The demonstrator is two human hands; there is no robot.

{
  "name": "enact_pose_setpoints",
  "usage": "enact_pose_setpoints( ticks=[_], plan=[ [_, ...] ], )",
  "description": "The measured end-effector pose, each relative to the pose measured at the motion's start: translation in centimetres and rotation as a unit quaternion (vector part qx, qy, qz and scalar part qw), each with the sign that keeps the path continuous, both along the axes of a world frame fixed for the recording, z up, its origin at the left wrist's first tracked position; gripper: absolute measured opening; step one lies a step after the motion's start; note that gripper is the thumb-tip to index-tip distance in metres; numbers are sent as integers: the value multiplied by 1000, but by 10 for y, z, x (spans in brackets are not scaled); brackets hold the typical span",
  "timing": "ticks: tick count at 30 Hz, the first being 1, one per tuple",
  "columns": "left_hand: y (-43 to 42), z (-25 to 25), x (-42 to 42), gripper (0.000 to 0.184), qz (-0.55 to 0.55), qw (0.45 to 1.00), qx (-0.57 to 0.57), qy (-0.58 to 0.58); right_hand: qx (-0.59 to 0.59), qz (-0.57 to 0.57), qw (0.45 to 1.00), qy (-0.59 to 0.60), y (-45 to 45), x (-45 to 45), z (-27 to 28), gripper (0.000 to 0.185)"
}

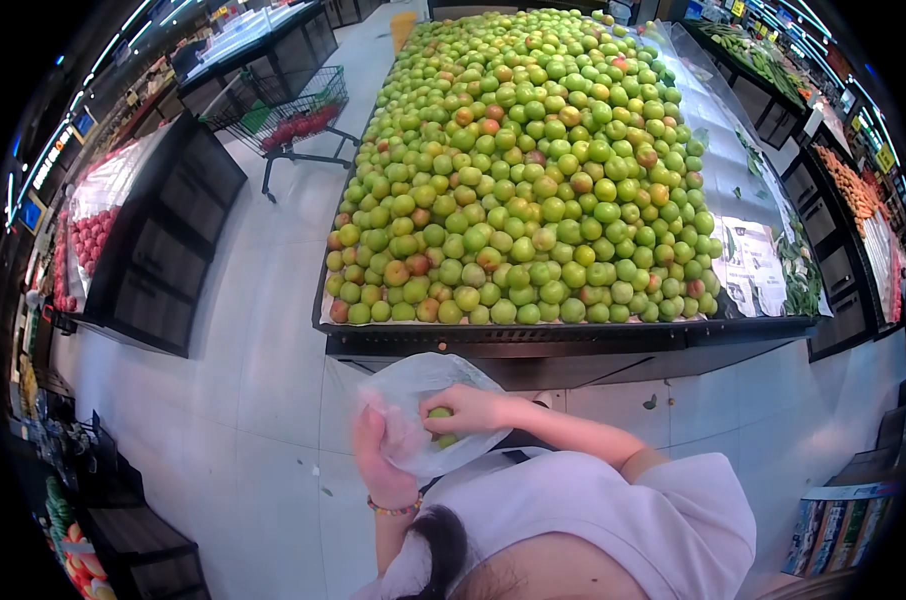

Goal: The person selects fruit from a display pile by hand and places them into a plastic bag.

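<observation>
My left hand point(373, 445), with a beaded bracelet at the wrist, is closed on the side of a clear plastic bag point(451, 372) and holds it up in front of my chest. My right hand point(461, 408) reaches into the mouth of the bag, its fingers round a green plum point(439, 413). Just below it, another green plum point(447, 440) shows through the thin plastic. Beyond the bag, a large heap of green and reddish plums point(513, 170) covers a display stand point(573, 343).
A shopping cart point(288, 115) with red items stands at the far left of the stand. Newspaper sheets point(758, 265) and leaves lie along its right side. Another produce counter point(163, 240) stands on the left. Stray leaves point(650, 402) dot the tiled floor.
</observation>
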State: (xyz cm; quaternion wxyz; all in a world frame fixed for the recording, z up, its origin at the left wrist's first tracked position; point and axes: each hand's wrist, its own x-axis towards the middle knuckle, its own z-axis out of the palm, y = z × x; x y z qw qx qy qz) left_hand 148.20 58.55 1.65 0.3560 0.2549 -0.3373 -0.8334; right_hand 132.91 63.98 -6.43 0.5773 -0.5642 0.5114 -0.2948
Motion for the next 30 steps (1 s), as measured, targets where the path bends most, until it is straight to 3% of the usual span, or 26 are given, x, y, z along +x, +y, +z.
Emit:
enact_pose_setpoints(
  ticks=[2, 5, 6, 8, 9, 10, 11, 13, 15, 17, 19, 21, 23, 28, 30],
  plan=[
    [0, -1, -4, 17, -2, 1000, 8, -2, 36, -17, 995, 91, 1, 3, -4, 26],
    [-6, -13, -1, 15, -19, 997, 61, 52, -31, -34, 968, 246, 18, 8, -19, 33],
    [-9, -16, 0, 14, -26, 993, 85, 78, -53, -32, 978, 199, 22, 1, -12, 34],
    [-9, 9, -4, 13, 73, 991, 111, -5, -96, -25, 989, 106, 29, -27, 26, 38],
    [-8, 17, -6, 12, 123, 983, 125, -48, -117, -54, 989, -68, 33, -47, 58, 41],
    [-11, 11, -2, 14, 87, 991, 96, -6, -145, -88, 967, -189, 38, -71, 84, 35],
    [-19, -1, 6, 16, 51, 996, 68, 36, -197, -178, 938, -221, 46, -97, 100, 29],
    [-21, -8, 10, 20, 31, 997, 44, 64, -291, -445, 845, -62, 50, -149, 114, 22],
    [-18, -6, 8, 22, 62, 996, 53, 37, -326, -581, 744, 51, 51, -213, 106, 21],
    [-9, 9, 1, 14, 98, 992, 78, 5, -337, -643, 626, 283, 53, -269, 87, 26],
    [-8, 13, 0, 16, 107, 988, 109, 4, -248, -628, 490, 551, 61, -293, 77, 32],
    [-14, 4, 7, 16, 88, 985, 141, 36, -168, -611, 496, 593, 64, -307, 66, 40],
    [-18, -9, 15, 15, 35, 995, 74, 62, -121, -600, 497, 615, 67, -310, 56, 41],
    [-19, -11, 18, 15, 13, 996, 50, 69, -218, -604, 525, 558, 77, -318, 54, 44],
    [-22, -15, 18, 15, 1, 996, 42, 83, -297, -625, 581, 429, 79, -320, 54, 42]
  ],
)
